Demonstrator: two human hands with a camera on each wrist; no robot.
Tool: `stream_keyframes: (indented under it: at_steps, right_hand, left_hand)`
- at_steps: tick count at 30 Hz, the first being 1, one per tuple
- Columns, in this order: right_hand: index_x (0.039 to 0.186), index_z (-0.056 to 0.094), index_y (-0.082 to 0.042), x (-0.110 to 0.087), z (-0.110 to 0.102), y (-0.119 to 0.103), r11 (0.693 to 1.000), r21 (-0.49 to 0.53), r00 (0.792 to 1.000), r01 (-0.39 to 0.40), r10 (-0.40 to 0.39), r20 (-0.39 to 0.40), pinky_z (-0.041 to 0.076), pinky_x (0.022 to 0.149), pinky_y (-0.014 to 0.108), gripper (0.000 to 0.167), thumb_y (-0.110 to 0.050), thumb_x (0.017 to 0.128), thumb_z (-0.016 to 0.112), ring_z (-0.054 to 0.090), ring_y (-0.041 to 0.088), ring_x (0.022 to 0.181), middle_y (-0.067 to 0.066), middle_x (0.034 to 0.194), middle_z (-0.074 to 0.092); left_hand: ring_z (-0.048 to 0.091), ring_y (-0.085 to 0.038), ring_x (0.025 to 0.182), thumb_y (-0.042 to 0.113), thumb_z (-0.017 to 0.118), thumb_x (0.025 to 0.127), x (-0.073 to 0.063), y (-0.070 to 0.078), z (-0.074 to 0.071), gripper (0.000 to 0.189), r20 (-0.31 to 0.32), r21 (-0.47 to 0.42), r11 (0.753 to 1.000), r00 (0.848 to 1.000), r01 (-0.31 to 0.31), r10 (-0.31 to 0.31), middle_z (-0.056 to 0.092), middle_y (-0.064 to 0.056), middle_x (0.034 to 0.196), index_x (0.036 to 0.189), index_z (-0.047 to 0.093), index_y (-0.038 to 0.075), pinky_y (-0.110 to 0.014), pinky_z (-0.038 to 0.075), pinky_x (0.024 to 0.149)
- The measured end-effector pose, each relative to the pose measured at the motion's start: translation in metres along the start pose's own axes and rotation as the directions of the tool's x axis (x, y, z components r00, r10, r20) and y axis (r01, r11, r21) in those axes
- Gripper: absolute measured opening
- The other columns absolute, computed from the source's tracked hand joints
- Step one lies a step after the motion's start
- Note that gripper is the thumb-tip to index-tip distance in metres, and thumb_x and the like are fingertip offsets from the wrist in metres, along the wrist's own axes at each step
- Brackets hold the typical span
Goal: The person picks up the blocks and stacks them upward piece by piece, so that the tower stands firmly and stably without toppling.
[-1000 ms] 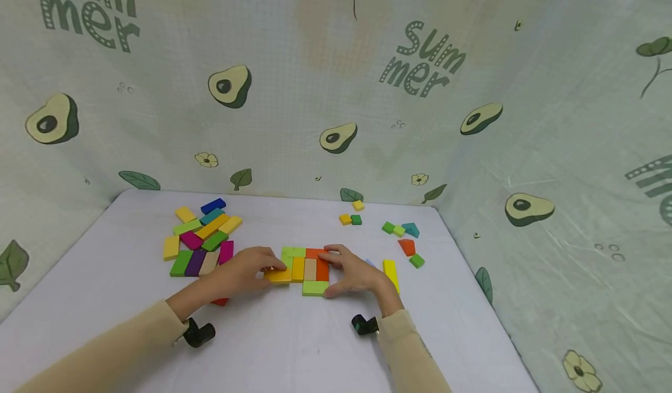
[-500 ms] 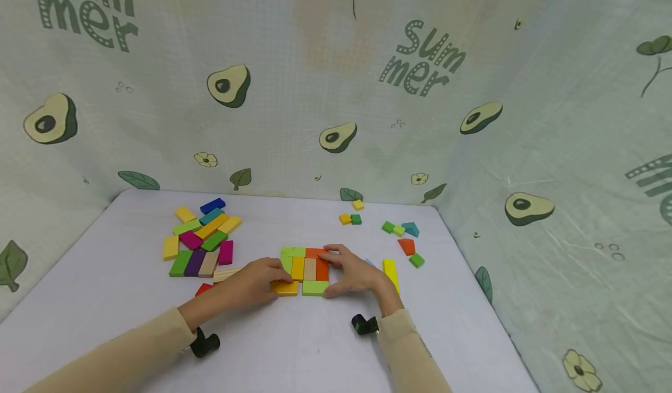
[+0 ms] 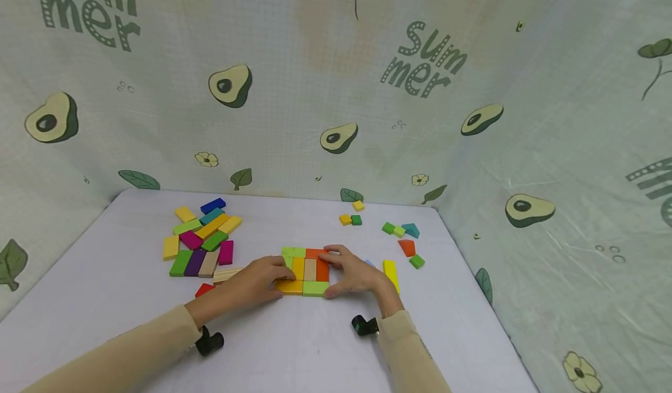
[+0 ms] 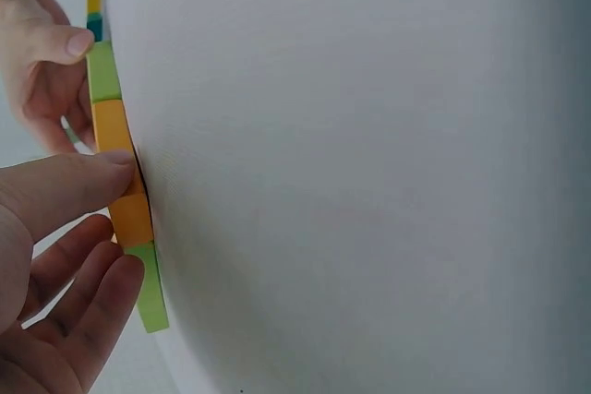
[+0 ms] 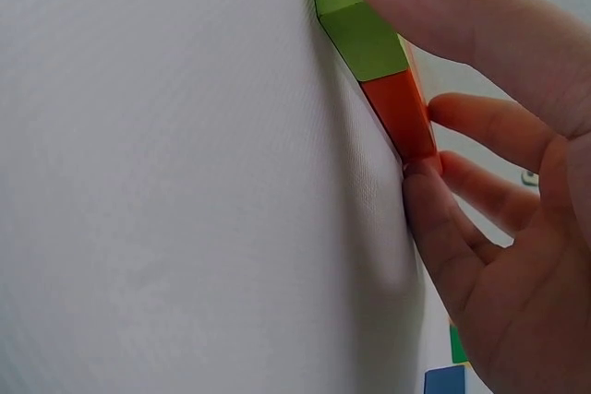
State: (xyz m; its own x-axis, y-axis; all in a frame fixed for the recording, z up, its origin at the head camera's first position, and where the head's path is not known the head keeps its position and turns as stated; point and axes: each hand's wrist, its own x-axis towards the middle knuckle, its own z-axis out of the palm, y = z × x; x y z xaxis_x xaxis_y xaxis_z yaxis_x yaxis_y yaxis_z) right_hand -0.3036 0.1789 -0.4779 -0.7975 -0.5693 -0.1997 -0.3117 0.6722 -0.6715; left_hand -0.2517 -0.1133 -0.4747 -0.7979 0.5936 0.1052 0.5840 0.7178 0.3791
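My left hand [image 3: 262, 280] pinches a yellow-orange wooden block [image 3: 291, 288] at the front left of a flat, rectangular arrangement of blocks. Its thumb lies on the block's front face in the left wrist view. That block lies end to end with a light green block [image 3: 315, 288]. Behind them are a yellow block [image 3: 298, 267], a beige block [image 3: 310, 269] and orange blocks, with another light green block [image 3: 293, 252] at the back. My right hand [image 3: 352, 273] rests spread along the right side, thumb on the front light green block [image 5: 365, 39], fingertips at the orange block [image 5: 402, 113].
A group of coloured blocks lies at the left, among them a purple block [image 3: 195, 263] and a magenta block [image 3: 226, 252]. A red block [image 3: 204, 289] is by the left forearm. At the right are a yellow strip [image 3: 391, 275] and several small pieces. A patterned cloth [image 3: 283, 165] rises behind.
My left hand has brought the yellow-orange block toward the front and then right, until it meets the front light green block. My right hand has stayed in place.
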Motion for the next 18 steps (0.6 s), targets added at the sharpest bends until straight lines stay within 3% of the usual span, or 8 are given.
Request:
stream_keyframes:
  at_steps: [13, 18]
  right_hand:
    - [0.159, 0.048, -0.037, 0.0, 0.0, 0.001, 1.0, 0.001, 1.0, 0.017, -0.017, -0.001, 0.035, 0.123, 0.06, 0.087, -0.036, 0.084, 0.092, 0.034, 0.029, 0.154, -0.003, 0.171, 0.03]
    - [0.16, 0.049, -0.036, 0.0, 0.0, 0.001, 1.0, 0.002, 1.0, 0.02, -0.02, 0.001, 0.035, 0.123, 0.06, 0.087, -0.035, 0.084, 0.092, 0.034, 0.029, 0.154, -0.002, 0.171, 0.029]
  left_hand:
    - [0.063, -0.013, 0.104, 0.016, 0.091, 0.086, -0.001, 0.0, -0.002, 0.039, 0.005, -0.027, 1.0, 1.0, 0.009, -0.009, 0.068, 0.005, 0.112, 0.123, 0.08, 0.015, -0.036, 0.06, 0.098]
    - [0.064, -0.011, 0.103, 0.023, 0.089, 0.089, -0.001, -0.01, -0.013, 0.041, -0.006, -0.047, 0.998, 0.999, 0.053, -0.053, 0.068, 0.006, 0.115, 0.128, 0.077, 0.02, -0.035, 0.061, 0.094]
